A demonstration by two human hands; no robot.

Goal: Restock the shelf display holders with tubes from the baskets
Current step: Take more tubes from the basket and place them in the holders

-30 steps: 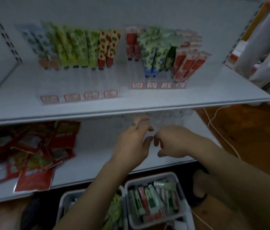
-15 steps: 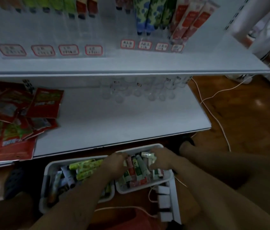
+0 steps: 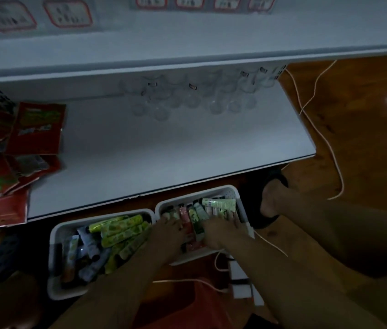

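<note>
Now we are reaching with both hands into the right basket (image 3: 231, 191), which is standing on the floor just under the front edge of the lower shelf (image 3: 164, 150). Our left hand (image 3: 168, 230) is lying on the tubes (image 3: 193, 217) at the left side of this basket, and our right hand (image 3: 221, 230) is lying on them at the right side. The light is weak, so we cannot tell whether either hand is already closing around a tube or only resting on the pile.

The left basket (image 3: 53, 257), just beside the first one, is holding mostly yellow-green tubes (image 3: 119, 225), and no hand is touching it. The clear display holders (image 3: 187, 100) are standing at the back of the lower shelf and seem empty. Some red packets (image 3: 33, 129) are lying at the shelf's left end.

In our judgement we are doing the picking step. The next move is asking for a firm grip on one or several tubes, a lift over the shelf edge, and then a careful placing of each tube into a free holder.
</note>
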